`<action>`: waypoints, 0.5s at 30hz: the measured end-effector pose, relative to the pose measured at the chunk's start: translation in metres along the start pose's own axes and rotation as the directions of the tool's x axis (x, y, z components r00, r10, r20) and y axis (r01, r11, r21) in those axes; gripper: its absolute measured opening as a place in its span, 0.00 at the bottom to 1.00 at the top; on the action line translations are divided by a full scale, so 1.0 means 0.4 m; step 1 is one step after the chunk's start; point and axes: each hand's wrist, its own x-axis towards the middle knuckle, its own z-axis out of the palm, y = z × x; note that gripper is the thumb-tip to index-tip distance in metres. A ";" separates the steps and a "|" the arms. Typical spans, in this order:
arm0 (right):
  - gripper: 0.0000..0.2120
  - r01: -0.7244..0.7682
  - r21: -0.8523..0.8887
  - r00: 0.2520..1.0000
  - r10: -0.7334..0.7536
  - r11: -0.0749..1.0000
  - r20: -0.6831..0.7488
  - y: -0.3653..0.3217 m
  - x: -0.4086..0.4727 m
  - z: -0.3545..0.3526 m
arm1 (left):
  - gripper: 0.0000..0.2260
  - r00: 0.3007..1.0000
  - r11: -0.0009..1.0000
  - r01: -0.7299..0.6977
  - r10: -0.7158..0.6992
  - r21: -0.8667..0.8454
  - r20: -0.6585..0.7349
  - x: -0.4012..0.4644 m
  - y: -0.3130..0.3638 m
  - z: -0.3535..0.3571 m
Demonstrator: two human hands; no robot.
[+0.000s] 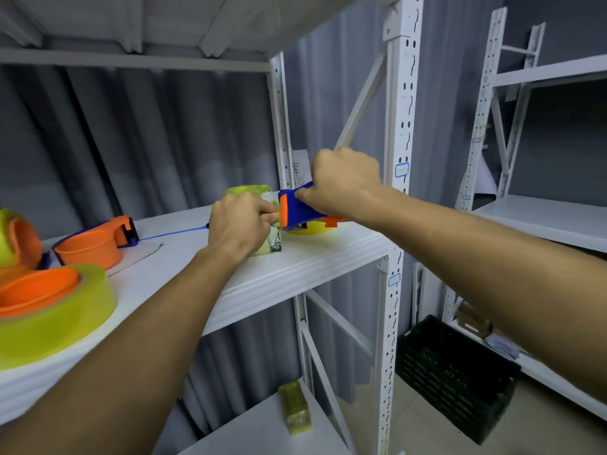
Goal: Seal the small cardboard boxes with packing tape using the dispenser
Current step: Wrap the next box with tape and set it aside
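On the white shelf [295, 267], the small box [274, 239] stands near the right front corner, long axis upright. Your left hand [238, 224] curls round its side. Your right hand [343, 182] grips the blue-and-orange tape dispenser [295, 208], nose pointing left against the box. Tape rolls [56, 310] and a second dispenser [95, 241] sit well left.

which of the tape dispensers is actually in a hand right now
The blue-and-orange tape dispenser gripped by the right hand at the small box; the other dispenser lies untouched on the shelf.
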 end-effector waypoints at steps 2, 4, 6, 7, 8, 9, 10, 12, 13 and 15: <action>0.19 0.054 -0.087 0.997 -0.058 0.995 -0.048 -0.053 0.020 -0.010 | 0.07 1.000 1.000 0.006 -0.006 0.000 -0.003 -0.003 -0.002 0.000; 0.19 0.089 -0.152 0.992 -0.102 0.984 -0.079 -0.087 0.032 -0.019 | 0.08 1.000 1.000 0.014 -0.014 0.007 0.002 0.002 0.001 0.002; 0.15 0.128 -0.200 0.981 -0.153 0.972 -0.119 -0.101 0.031 -0.019 | 0.09 1.000 1.000 0.024 -0.024 0.008 0.009 0.002 0.006 0.001; 0.10 0.164 -0.241 0.973 -0.197 0.956 -0.117 -0.100 0.029 -0.014 | 0.09 1.000 1.000 0.028 -0.028 0.006 0.008 -0.002 0.006 0.001; 0.04 0.211 -0.281 0.966 -0.244 0.936 -0.089 -0.093 0.025 -0.006 | 0.08 0.999 0.999 0.035 -0.035 -0.006 0.004 -0.007 0.005 0.001; 0.03 0.228 -0.299 0.963 -0.259 0.927 -0.069 -0.080 0.016 0.006 | 0.08 0.999 0.999 0.046 -0.046 -0.030 0.001 -0.013 0.003 0.000; 0.05 0.214 -0.279 0.969 -0.239 0.936 -0.062 -0.066 0.003 0.021 | 0.07 0.999 0.997 0.054 -0.054 -0.064 0.001 -0.018 0.000 -0.002; 0.14 0.153 -0.210 0.979 -0.178 0.966 -0.102 -0.057 -0.008 0.045 | 0.07 0.998 0.992 0.064 -0.065 -0.105 -0.015 -0.021 -0.004 -0.008; 0.17 0.126 -0.179 0.983 -0.147 0.976 -0.109 -0.060 -0.008 0.050 | 0.07 0.998 0.993 0.062 -0.063 -0.096 -0.008 -0.018 -0.005 -0.009; 0.19 0.101 -0.133 0.990 -0.113 0.986 -0.085 -0.062 -0.007 0.049 | 0.07 0.999 0.997 0.045 -0.044 -0.070 0.024 -0.011 -0.005 -0.010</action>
